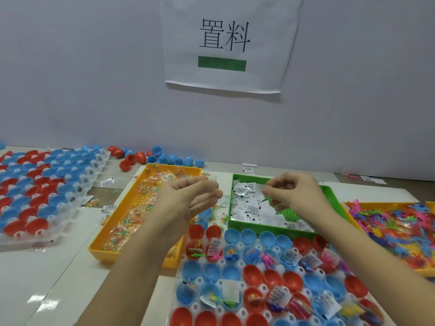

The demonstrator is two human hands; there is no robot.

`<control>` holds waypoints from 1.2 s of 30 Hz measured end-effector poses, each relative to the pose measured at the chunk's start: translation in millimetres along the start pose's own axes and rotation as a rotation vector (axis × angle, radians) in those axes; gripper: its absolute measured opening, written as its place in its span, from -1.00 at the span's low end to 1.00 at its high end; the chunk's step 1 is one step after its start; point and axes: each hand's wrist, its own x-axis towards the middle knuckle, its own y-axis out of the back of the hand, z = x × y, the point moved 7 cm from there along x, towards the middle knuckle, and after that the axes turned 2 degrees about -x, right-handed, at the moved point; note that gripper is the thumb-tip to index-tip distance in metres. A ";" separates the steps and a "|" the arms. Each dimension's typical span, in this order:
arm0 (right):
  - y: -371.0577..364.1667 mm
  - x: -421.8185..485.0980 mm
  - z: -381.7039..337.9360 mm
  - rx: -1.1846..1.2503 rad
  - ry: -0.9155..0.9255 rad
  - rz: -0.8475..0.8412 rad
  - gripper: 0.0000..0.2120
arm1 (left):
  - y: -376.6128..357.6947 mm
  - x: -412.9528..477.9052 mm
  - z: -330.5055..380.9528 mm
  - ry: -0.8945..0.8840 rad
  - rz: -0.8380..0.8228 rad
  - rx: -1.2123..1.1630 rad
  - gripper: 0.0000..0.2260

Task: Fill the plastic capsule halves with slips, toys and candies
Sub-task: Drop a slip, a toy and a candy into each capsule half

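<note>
Watching the head feed remotely. Right hand (pixel 297 194) sits over the green tray (pixel 240 225), fingertips drawn into a pinch on the slips (pixel 244 205), I judge to lift one off the heap. Left hand (pixel 188 201) hovers between the trays, palm turned inward and fingers loosely curled. It is motion-blurred, so I cannot tell whether it holds anything; likely waiting to take or pass a slip. The three supplies are fanned in an arc within reach: candies (pixel 131 222) in the orange tray (pixel 106 255) to the left, slips in the middle, toys (pixel 395 227) in a second orange tray (pixel 426 272) to the right. The capsule halves (pixel 254 274), red and blue, stand mouth-up in a clear holder (pixel 221 262) nearest the person, just in front of the trays, which keeps each cup steady for dropping things in. Some rows already hold slips, toys and candy packets; others look bare, so I'd call the job partway through. A second holder (pixel 35 184) of halves lies far left, and loose halves (pixel 164 158) sit along the wall. The surface is a pale table (pixel 47 278) with stray slips on it. Behind it is a plain grey wall (pixel 82 78) with a paper sign (pixel 226 43) bearing two printed characters and a green bar.
</note>
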 end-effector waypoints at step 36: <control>-16.9 -47.6 -70.5 0.244 0.198 -0.102 -0.92 | -53.1 -25.9 -1.8 -0.064 -0.219 -0.006 -0.72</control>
